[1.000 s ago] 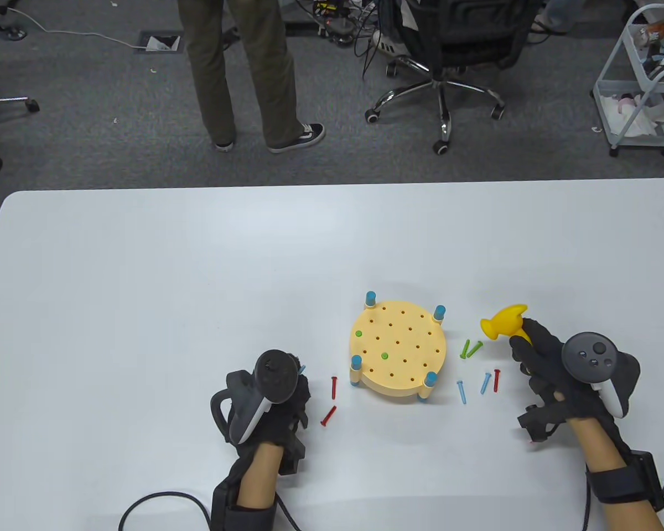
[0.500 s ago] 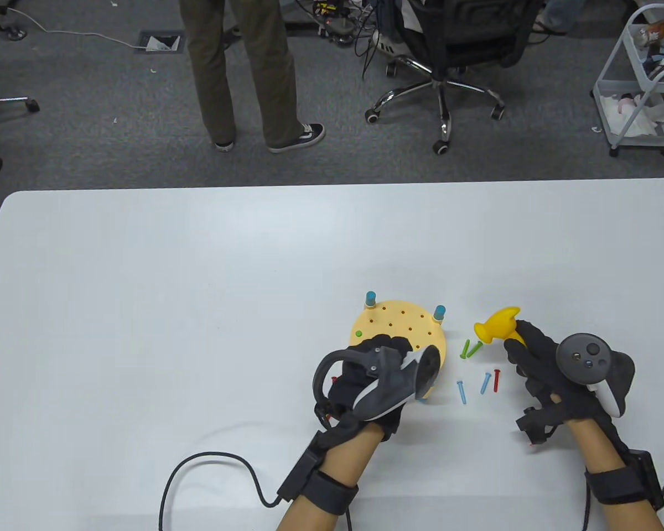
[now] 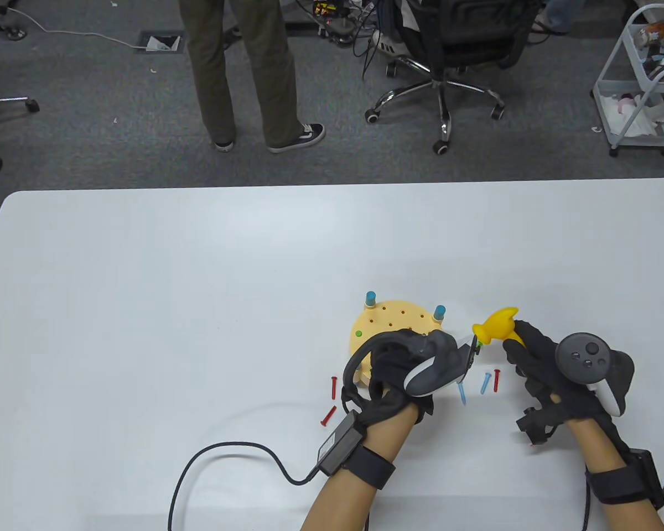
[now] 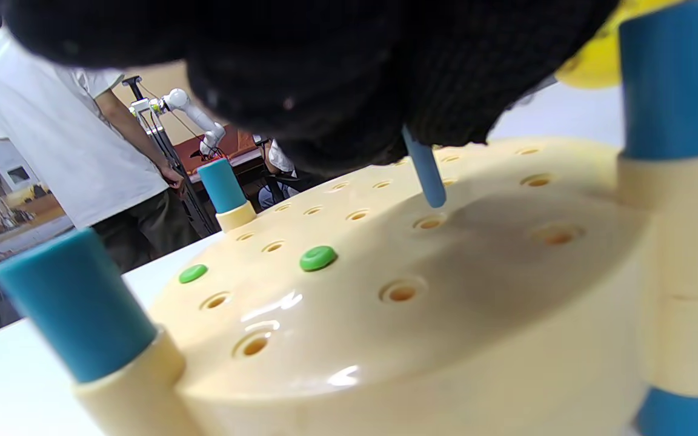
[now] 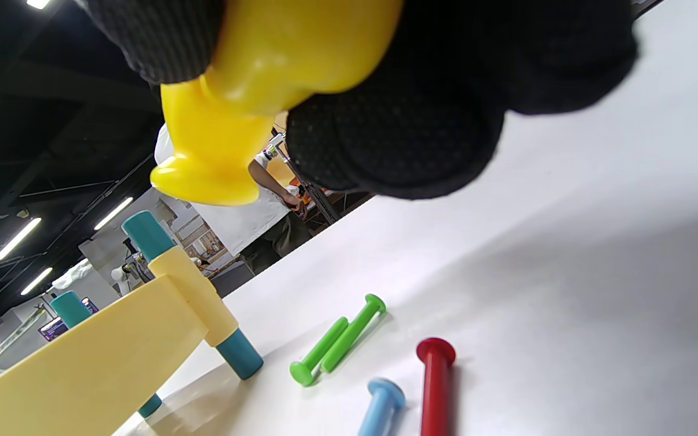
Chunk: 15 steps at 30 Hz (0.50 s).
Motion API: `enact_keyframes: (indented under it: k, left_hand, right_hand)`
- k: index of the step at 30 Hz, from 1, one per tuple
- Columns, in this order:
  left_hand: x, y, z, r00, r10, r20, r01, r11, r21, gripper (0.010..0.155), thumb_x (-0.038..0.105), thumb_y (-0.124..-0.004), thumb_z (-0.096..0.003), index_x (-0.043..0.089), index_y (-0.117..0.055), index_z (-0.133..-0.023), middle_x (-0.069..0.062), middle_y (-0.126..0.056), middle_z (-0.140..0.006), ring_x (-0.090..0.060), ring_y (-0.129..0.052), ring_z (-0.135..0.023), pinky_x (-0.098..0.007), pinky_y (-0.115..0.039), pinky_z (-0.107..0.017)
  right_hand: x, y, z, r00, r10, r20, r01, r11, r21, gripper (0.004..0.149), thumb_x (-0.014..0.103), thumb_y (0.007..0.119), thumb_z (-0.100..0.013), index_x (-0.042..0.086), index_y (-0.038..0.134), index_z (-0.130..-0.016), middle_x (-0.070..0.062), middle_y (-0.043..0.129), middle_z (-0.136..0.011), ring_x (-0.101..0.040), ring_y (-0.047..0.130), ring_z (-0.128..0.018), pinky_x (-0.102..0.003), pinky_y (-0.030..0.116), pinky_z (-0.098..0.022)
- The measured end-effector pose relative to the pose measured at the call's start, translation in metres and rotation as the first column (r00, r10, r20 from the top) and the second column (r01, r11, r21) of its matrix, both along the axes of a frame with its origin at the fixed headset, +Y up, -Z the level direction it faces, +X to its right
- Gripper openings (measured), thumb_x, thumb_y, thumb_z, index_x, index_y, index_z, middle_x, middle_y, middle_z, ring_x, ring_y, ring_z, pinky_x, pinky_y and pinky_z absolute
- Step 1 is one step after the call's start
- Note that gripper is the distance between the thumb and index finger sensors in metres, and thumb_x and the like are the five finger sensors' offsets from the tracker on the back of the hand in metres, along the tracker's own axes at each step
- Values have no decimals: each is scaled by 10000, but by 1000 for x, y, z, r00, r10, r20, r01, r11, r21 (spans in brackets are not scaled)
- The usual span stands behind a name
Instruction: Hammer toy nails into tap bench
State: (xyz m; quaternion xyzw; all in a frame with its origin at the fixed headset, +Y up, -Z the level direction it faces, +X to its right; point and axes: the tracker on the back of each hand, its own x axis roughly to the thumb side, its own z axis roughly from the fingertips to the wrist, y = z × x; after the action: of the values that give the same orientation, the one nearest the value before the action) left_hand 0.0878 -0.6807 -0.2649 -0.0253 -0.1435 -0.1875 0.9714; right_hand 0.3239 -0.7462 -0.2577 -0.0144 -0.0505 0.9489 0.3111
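Above the tap bench (image 3: 390,326), a blue nail (image 4: 425,172) is pinched by the left hand (image 3: 404,368).
No writing is legible; the hammer (image 3: 495,326) is gripped in the right hand (image 3: 553,370), just right of it.

Your bench (image 3: 387,323) sits on the desk (image 3: 199,310). Your left hand (image 3: 404,368) hovers over its near half. Two nails (image 3: 331,399) lie left of it, more nails (image 3: 489,381) right of it, and your right hand (image 3: 542,365) beyond those holds the hammer (image 3: 498,326).

No legible text, label, brand or number anywhere in view.
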Motion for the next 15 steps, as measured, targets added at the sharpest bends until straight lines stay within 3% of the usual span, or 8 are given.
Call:
enact_keyframes:
  k: [15]
  left_hand:
    - [-5, 1, 0, 1000, 12, -2, -12, 999, -49, 403, 330, -854, -377, 228, -871, -766, -121, -991, -567, -152, -959, -265, -359, -835, -236]
  right_hand:
    - [-3, -2, 0, 1000, 20, -9, -20, 1000, -5, 657, 509, 626, -451, 120, 684, -977, -67, 952, -652, -221, 995, -379, -337, 844, -313]
